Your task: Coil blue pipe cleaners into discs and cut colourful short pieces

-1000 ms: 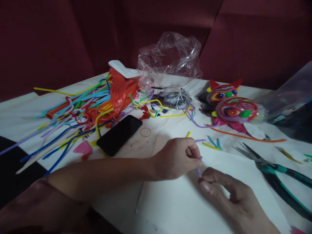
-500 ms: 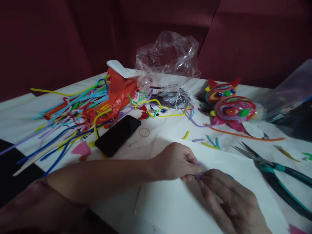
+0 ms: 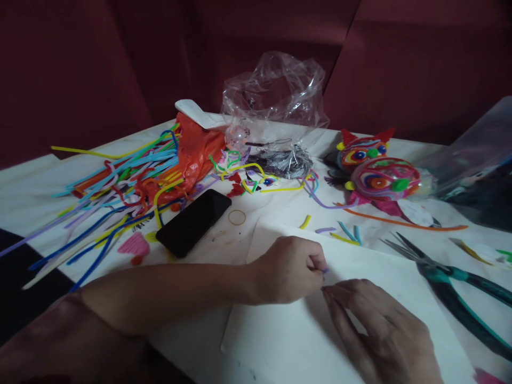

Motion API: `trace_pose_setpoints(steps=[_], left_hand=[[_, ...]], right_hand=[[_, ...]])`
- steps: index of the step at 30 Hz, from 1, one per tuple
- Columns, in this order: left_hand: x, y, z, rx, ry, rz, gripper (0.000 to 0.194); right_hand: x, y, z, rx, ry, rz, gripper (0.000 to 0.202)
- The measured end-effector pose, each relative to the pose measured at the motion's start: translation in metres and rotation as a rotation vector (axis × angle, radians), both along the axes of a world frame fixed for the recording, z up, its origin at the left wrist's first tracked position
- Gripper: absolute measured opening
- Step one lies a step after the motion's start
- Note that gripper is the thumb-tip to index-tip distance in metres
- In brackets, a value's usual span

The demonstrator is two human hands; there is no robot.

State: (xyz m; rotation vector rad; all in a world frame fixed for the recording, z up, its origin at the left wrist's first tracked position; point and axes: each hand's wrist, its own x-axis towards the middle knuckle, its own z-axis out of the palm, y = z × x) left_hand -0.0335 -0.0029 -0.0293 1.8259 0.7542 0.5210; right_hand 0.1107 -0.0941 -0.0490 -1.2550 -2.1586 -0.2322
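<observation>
My left hand (image 3: pixel 290 269) is closed in a fist above a white sheet of paper (image 3: pixel 276 341). A short purple bit of pipe cleaner (image 3: pixel 325 271) pokes out at its fingertips, most of it hidden by the fingers. My right hand (image 3: pixel 382 325) comes in from the lower right, thumb and forefinger pinched close against the left fingertips. What lies in that pinch is too small to make out. Beyond the hands lie short cut pieces of pipe cleaner, among them a yellow piece (image 3: pixel 305 222) and a blue piece (image 3: pixel 357 234).
Long-nose pliers (image 3: pixel 448 274) lie parted at right. A black phone (image 3: pixel 194 221) and a heap of pipe cleaners (image 3: pixel 132 170) with a red plastic bag (image 3: pixel 200 146) are at left. Behind stand a clear plastic bag (image 3: pixel 276 96) and two decorated animal figures, the nearer figure (image 3: pixel 386 181) pink.
The left fingers have curled tighter and the fist has turned slightly. The purple bit between the two hands is now mostly hidden. My right hand has shifted slightly right.
</observation>
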Motion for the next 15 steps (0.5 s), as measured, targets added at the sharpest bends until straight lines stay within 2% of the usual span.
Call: trace_pose_setpoints(steps=[4,11,15], left_hand=[[0.0,0.001,0.003,0.097,0.021,-0.032,0.012],[0.003,0.008,0.002,-0.172,-0.059,-0.036,0.016],[0.004,0.011,0.001,-0.02,-0.075,-0.019,0.012]], right_hand=[[0.0,0.002,-0.002,0.006,0.015,0.025,0.01],[0.006,0.007,0.002,-0.05,0.118,-0.025,0.009],[0.008,0.016,0.007,-0.032,0.096,0.023,0.01]])
